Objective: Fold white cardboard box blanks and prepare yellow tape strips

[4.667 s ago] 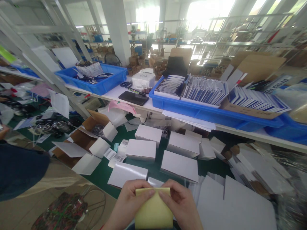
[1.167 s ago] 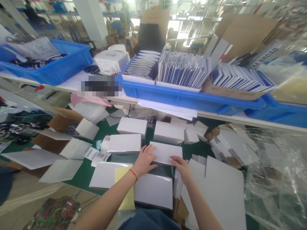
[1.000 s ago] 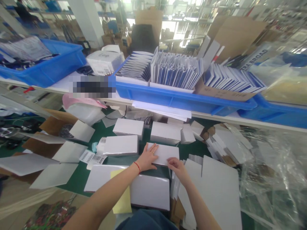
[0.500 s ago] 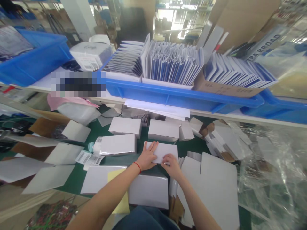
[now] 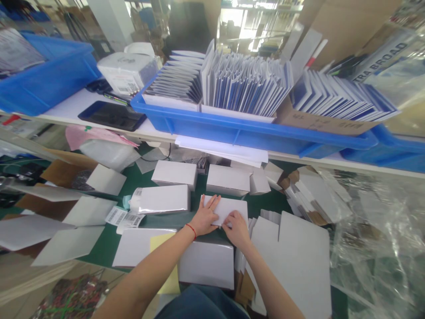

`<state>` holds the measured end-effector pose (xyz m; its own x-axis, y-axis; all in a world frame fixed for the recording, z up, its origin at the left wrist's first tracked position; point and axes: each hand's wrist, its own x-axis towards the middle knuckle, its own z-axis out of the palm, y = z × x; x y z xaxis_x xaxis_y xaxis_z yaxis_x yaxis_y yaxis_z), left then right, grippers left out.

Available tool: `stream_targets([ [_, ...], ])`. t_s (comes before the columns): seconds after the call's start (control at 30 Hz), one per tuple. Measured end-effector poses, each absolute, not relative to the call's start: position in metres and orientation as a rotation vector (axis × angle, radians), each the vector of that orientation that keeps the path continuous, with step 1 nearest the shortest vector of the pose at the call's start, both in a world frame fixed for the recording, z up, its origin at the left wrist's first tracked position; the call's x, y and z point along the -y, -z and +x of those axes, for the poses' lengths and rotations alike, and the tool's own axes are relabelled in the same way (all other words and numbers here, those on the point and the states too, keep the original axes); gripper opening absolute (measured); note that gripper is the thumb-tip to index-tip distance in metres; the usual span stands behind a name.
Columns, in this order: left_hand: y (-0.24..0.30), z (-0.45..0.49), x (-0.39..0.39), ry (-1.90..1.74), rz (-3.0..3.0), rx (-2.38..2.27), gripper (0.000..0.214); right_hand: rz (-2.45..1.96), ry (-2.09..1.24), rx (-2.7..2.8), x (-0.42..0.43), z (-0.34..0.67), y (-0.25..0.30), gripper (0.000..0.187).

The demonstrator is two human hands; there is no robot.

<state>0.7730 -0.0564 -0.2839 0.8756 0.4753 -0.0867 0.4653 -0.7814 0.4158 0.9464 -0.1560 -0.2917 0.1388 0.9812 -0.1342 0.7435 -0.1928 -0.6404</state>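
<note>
Both hands rest on one small white box (image 5: 229,208) that lies flat on the green counter (image 5: 109,241), in the middle of the scene. The left hand (image 5: 206,217) lies palm down on the box's left end with its fingers spread flat, so its grip is apart and holds nothing. A red thread circles that wrist. The right hand (image 5: 236,227) sits at the box's near edge with its fingers curled down onto the top; whether its grip is pinched on anything, I cannot tell.

Just near of the box lies a larger white box (image 5: 206,266), and to its left a flat white box (image 5: 139,246) with a yellow backing sheet (image 5: 162,257) partly over it. To the left of the left hand lies a white box in shiny wrap (image 5: 162,199), with barcode labels (image 5: 122,218) beside it. Two more white boxes (image 5: 174,173) stand just beyond, toward the far side. To the right lie flat white cardboard sheets (image 5: 299,257) and crumpled clear plastic film (image 5: 375,248).

On the raised shelf (image 5: 66,108) at the far side sits a blue bin (image 5: 239,133) packed with upright blue and white packets (image 5: 245,84), and left of it a dark phone (image 5: 113,116).
</note>
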Motion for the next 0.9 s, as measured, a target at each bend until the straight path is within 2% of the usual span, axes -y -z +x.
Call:
stream_targets([
  [0.57,0.290,0.773,0.057,-0.087,2.634,-0.698,0.023,-2.063,-0.704,1.633,0.158,0.939,0.282,0.017],
  [0.9,0.290,0.772,0.056,-0.074,2.636,-0.697,0.027,-1.979,-0.833,1.489,0.160,0.951,0.289,0.009],
])
